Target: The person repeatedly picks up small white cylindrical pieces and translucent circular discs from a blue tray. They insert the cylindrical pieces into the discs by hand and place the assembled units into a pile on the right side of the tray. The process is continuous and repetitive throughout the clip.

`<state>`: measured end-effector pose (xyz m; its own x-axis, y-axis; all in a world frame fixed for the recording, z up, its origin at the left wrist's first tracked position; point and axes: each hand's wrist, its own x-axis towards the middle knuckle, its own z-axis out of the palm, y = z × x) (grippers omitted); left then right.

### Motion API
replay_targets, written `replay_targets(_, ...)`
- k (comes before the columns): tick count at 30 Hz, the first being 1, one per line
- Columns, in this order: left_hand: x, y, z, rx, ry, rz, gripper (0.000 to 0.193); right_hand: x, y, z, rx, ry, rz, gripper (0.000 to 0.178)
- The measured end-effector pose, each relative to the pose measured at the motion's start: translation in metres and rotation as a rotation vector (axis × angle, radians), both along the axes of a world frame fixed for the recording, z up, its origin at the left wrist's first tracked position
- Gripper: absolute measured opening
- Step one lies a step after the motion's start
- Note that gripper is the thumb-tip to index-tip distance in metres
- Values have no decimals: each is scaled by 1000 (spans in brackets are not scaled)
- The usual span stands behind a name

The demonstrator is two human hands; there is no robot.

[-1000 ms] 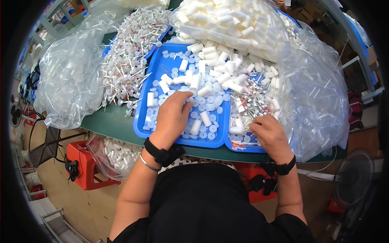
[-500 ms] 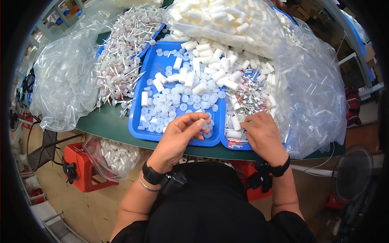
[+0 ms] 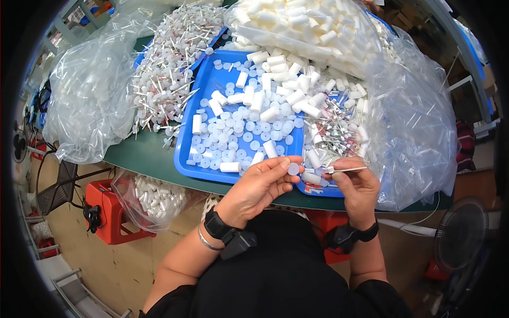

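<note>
My left hand [image 3: 265,183] pinches a small translucent plastic disc [image 3: 294,169] between thumb and fingertips, over the front edge of the blue tray [image 3: 183,153]. Close by on the right, my right hand [image 3: 356,185] is closed on a thin metal pin [image 3: 347,169] with a pale shaft, held almost level and pointing toward the disc. The two pieces are apart. Behind my hands, the tray holds many loose translucent discs [image 3: 228,130] and white cylinders [image 3: 257,102]. Next to it, a second blue tray [image 3: 331,192] carries a heap of metal pins [image 3: 336,130] and more white cylinders.
Pins with discs on them lie heaped at the back left [image 3: 164,63]. A clear bag of white cylinders [image 3: 313,26] leans over the trays. Crumpled plastic bags [image 3: 87,100] flank the green table [image 3: 138,159]. Below are a red stool [image 3: 108,212] and, at right, a fan [image 3: 461,228].
My right hand has come up and back from the pin heap with a pin in its fingers. My left hand has shifted right, and its disc now faces up plainly.
</note>
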<state>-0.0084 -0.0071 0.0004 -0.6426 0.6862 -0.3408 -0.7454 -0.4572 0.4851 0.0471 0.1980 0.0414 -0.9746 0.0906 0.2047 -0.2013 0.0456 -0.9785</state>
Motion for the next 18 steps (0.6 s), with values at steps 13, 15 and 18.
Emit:
replay_targets(13, 4, 3, -3, 41, -44, -4, 36, 2, -13, -11, -188, -160, 67, 15)
replay_targets(15, 4, 3, -3, 45, -45, -5, 36, 1, -14, -11, -192, -208, 42, 15)
replay_targets(18, 5, 2, -3, 36, -43, -4, 36, 0, -14, -11, -174, -245, 7, 14)
